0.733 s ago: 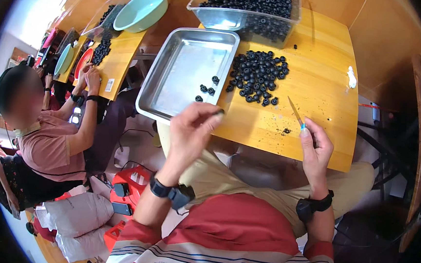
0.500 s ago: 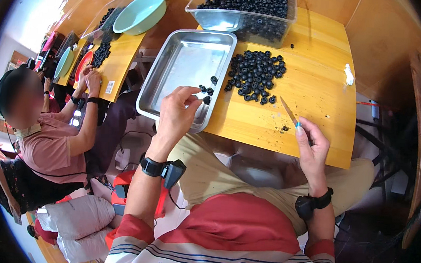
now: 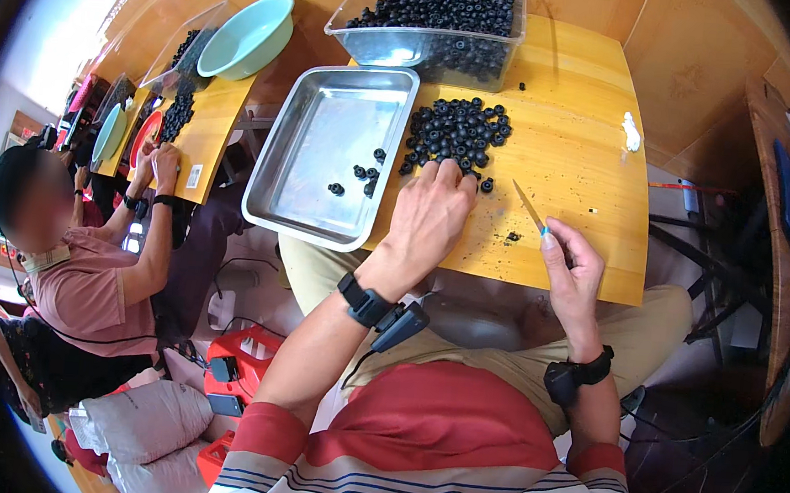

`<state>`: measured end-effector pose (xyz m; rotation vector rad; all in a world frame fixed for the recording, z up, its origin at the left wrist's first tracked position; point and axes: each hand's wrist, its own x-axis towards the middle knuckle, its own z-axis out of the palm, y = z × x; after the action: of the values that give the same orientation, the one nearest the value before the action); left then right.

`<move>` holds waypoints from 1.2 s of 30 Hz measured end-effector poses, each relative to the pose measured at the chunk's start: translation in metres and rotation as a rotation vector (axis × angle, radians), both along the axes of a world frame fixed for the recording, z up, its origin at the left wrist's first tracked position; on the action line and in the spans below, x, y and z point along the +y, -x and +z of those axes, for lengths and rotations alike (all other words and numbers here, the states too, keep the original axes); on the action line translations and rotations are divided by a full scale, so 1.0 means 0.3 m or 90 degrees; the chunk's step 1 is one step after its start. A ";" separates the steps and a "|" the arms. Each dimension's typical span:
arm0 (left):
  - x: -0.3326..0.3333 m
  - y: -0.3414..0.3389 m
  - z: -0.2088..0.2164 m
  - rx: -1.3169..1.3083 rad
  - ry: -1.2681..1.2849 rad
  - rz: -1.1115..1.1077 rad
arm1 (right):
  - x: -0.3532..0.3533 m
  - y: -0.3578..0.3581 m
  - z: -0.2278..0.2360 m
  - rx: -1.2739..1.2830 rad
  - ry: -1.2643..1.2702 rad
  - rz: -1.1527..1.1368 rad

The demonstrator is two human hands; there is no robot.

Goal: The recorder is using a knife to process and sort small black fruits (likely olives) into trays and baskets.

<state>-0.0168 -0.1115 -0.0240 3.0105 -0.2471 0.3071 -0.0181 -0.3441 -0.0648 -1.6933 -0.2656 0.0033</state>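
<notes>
My left hand (image 3: 432,214) reaches over the near edge of a pile of small black ring-shaped parts (image 3: 458,130) on the table. Its fingers are curled down and close together; the fingertips are hidden, so what they pinch cannot be seen. In my right hand (image 3: 577,268) is a small knife (image 3: 531,206), its narrow blade pointing up and to the left, held above the table beside the pile. Left of the pile, the metal tray (image 3: 267,173) holds several loose black parts (image 3: 336,189) near its right side and lower middle.
A clear plastic bin (image 3: 382,39) full of black parts stands at the back of the yellow wooden table (image 3: 578,122). Dark crumbs (image 3: 512,237) lie below the knife. A white lump (image 3: 631,132) sits at the right edge. To the left, another person (image 3: 90,280) works near a green basin (image 3: 247,36).
My left hand has moved right, from above the tray to the pile. Another black part now lies apart, further left in the tray. My right hand still holds the knife.
</notes>
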 end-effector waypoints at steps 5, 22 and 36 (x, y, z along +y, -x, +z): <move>-0.019 -0.031 -0.050 0.021 -0.012 0.004 | -0.025 0.001 -0.003 0.008 0.001 -0.012; -0.024 0.031 -0.052 0.020 0.088 -0.072 | -0.030 0.000 -0.010 0.025 -0.020 -0.010; -0.067 0.119 -0.094 0.309 1.481 0.114 | 0.104 0.016 0.015 0.108 -0.137 0.051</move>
<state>-0.0525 -0.1316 -0.0521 0.7045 0.2888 -0.1484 -0.0229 -0.3129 -0.0604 -1.4576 -0.1992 0.1720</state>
